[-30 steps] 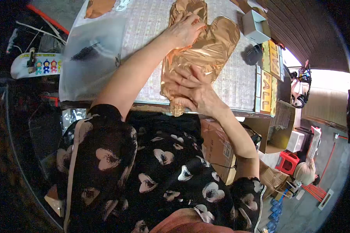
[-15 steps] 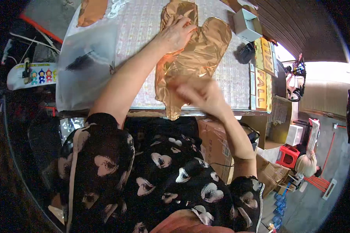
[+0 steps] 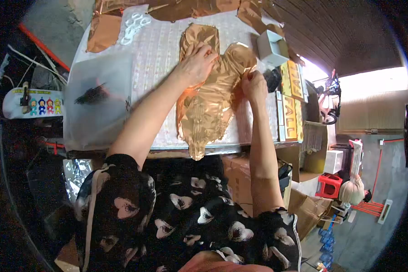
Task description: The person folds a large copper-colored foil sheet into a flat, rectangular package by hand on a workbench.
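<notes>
I have a copper-coloured foil piece (image 3: 208, 102) flat on the pale covered table (image 3: 156, 77), two rounded lobes pointing away from me and its narrow tip reaching over the near edge. My left hand (image 3: 197, 65) rests on the left lobe, fingers bent against it; I cannot tell whether they grip any foil. My right hand (image 3: 255, 87) pinches the outer edge of the right lobe between thumb and fingers, beside a black object (image 3: 272, 80). Near that hand, two yellow panels, a nearer one (image 3: 291, 126) and a farther one (image 3: 292, 81), both read "FALL", turned sideways to me. To my left, a board (image 3: 43, 96) shows four cartoon figures under lettering too small to read.
</notes>
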The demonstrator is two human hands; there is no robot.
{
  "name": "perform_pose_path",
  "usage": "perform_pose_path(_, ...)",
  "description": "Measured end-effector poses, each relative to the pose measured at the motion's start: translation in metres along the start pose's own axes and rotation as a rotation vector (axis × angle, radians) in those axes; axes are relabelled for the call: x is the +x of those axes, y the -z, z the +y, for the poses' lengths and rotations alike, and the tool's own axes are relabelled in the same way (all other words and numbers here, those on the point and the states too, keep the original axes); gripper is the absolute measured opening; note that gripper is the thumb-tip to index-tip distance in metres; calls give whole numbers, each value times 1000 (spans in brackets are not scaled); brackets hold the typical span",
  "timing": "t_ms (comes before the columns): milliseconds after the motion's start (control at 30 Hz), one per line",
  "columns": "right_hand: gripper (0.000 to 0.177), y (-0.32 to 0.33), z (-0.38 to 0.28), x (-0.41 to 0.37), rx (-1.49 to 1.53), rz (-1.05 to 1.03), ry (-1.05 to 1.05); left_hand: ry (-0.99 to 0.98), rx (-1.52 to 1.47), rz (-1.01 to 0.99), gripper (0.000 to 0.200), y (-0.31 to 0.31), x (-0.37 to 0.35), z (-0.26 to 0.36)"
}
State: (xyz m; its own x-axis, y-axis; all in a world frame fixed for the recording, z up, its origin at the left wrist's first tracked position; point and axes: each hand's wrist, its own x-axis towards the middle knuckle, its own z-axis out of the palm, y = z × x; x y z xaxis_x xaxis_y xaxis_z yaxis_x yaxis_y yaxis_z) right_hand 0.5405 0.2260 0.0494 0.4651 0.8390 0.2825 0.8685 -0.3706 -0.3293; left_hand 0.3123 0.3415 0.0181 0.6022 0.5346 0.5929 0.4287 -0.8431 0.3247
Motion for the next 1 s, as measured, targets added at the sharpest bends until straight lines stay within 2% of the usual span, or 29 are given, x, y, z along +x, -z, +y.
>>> perform_pose_path(33, 36, 4, -2, 1, 70, -12, 11, -5, 6, 27, 33, 0, 0, 1)
perform_pose_path(67, 27, 6, -5, 3, 118, -6, -34, 38, -43, -24, 34, 0, 0, 1)
perform_pose_path(100, 27, 8, -6, 5, 115, -3, -27, 39, -43, -15, 34, 0, 2, 0)
perform_pose_path(167, 17, 16, -16, 2, 642, 4, -21, 66, -28, -60, 37, -4, 0, -1)
perform_pose_path(200, 8, 17, -22, 1, 706, 31, 32, 70, -29, -60, 37, -7, -1, -3)
perform_pose_path(300, 10, 28, -59, -5, 831, 36, 124, 115, -74, -116, 38, -8, 1, -4)
perform_pose_path(367, 15, 39, -86, -11, 736, -44, 221, 125, 28, -199, 42, -6, 3, -4)
perform_pose_path(433, 25, 42, -99, -17, 870, -248, 238, 88, -18, -154, 46, 0, -3, -3)
perform_pose_path(467, 34, 47, -101, -19, 1181, -438, 191, 52, -63, -109, 50, 3, -6, -3)
perform_pose_path(500, 34, 46, -99, -18, 1182, -442, 192, 55, -62, -109, 50, 3, -7, -2)
perform_pose_path(567, 34, 36, -80, -14, 1569, -209, 67, 411, -301, -101, 60, -8, -9, 0)
perform_pose_path(600, 37, 25, -59, -6, 1385, -77, 95, 408, -301, -101, 60, -4, -5, 2)
perform_pose_path(667, 38, -10, -22, -6, 1314, -68, 12, 266, -25, -360, 49, 19, 9, 9)
perform_pose_path(700, 38, -23, -8, -4, 1159, -89, 60, 194, 116, -484, 45, 25, 13, 10)
perform_pose_path(733, 39, -37, 6, -2, 1000, -103, 110, 178, 53, -412, 37, 25, 11, 11)
perform_pose_path(767, 40, -44, 11, -1, 846, -109, 162, 170, 52, -418, 37, 17, 8, 8)
perform_pose_path(833, 42, -66, 5, -10, 79, 124, 492, 140, -49, -216, 36, 2, 3, 1)
perform_pose_path(867, 50, -29, -30, -22, 257, -103, 399, 129, 64, -311, 46, 4, 6, 0)
perform_pose_path(900, 51, -26, -52, -28, 171, -155, 307, 107, 71, -332, 46, 3, 5, 1)
perform_pose_path(967, 50, -31, -64, -34, 188, -119, 289, 264, -477, -50, 62, 7, 4, 4)
perform_pose_path(1000, 50, -32, -70, -35, 195, -109, 285, 206, -274, -265, 73, 14, -1, -2)
